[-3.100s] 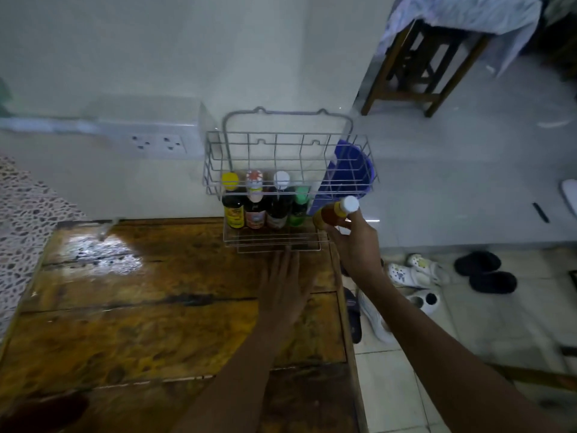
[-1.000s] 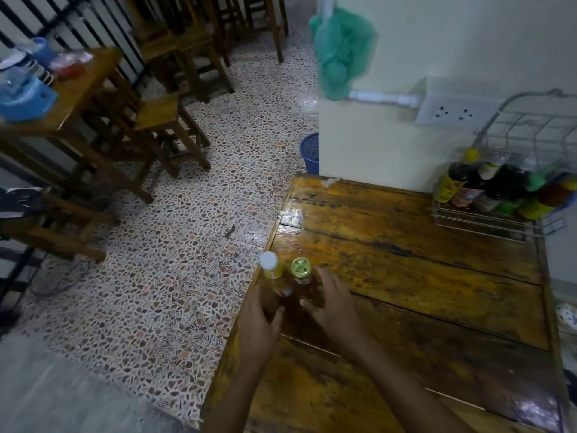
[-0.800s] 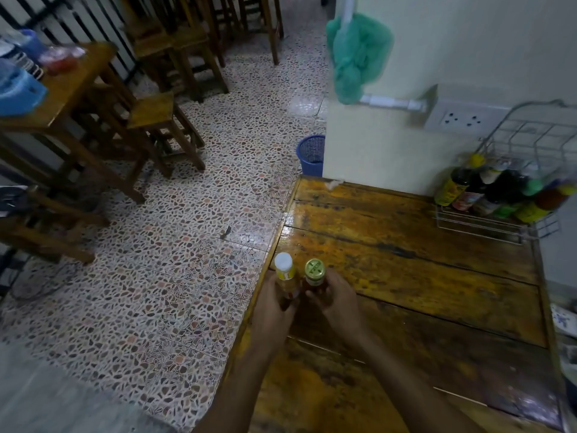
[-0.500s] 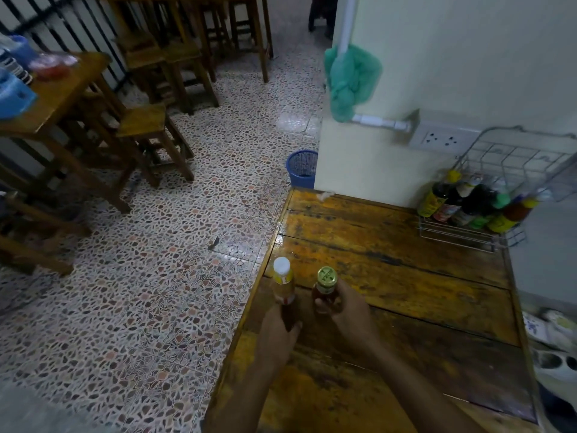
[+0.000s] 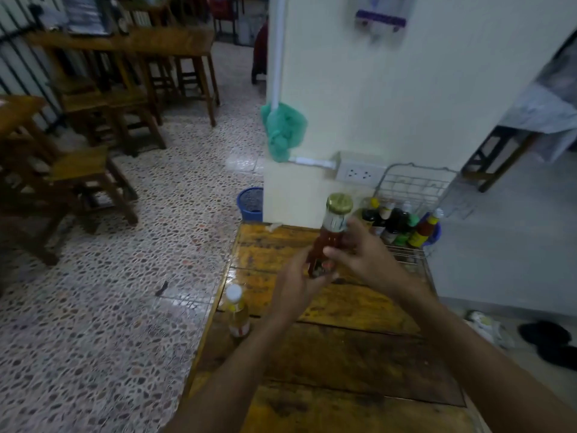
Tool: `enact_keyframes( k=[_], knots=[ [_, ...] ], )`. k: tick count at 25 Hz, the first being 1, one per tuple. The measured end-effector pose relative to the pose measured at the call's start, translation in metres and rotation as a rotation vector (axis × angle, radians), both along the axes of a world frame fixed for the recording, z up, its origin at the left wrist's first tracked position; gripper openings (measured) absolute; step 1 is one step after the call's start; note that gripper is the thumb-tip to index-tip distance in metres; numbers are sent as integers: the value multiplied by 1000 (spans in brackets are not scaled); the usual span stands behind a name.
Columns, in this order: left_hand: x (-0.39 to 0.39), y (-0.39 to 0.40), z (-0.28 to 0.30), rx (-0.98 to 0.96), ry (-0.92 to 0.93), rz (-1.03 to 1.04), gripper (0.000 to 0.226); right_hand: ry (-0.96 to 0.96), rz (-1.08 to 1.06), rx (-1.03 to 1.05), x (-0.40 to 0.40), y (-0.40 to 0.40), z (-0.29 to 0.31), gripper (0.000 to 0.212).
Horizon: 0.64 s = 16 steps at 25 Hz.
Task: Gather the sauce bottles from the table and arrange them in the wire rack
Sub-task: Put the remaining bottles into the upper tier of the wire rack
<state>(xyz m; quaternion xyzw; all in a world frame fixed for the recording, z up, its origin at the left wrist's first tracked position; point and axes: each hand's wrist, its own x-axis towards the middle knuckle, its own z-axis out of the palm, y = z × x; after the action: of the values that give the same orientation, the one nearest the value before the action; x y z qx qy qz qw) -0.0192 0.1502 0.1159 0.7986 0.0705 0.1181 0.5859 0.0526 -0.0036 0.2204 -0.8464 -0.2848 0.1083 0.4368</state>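
Observation:
A red sauce bottle with a gold cap (image 5: pixel 332 228) is held up above the wooden table (image 5: pixel 343 348). My right hand (image 5: pixel 363 256) grips its middle, and my left hand (image 5: pixel 296 284) holds its lower end. A yellow bottle with a white cap (image 5: pixel 238 312) stands on the table's left edge, touched by neither hand. At the far right corner, against the wall, stands the wire rack (image 5: pixel 412 189), holding several bottles (image 5: pixel 396 225) in a row.
A wall socket (image 5: pixel 359 174) sits left of the rack. A blue bin (image 5: pixel 250 203) stands on the terrazzo floor beside the table. Wooden stools and tables fill the left. Shoes lie on the floor at the right.
The gold-capped bottle has been lifted off the table and carried toward the rack. My left hand let go of the white-capped bottle, which stays at the table edge, and now holds the lifted bottle's base.

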Motion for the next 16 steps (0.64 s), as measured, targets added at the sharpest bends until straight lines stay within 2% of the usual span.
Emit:
enact_keyframes(
  k=[5,9,12,16],
  knots=[
    [99,-29,105,158,-207,-75,78,-210,-203,21,67,-38,94,45],
    [179,-67,161,238,-208,-151,81,-311,-325,-31,128,-74,135,50],
    [232,-91,167,269,-181,-184,70,-298,-397,5,172,-96,126,47],
    [286,-103,140,422,-122,-83,56,-228,-403,49,224,-104,79,46]
  ],
)
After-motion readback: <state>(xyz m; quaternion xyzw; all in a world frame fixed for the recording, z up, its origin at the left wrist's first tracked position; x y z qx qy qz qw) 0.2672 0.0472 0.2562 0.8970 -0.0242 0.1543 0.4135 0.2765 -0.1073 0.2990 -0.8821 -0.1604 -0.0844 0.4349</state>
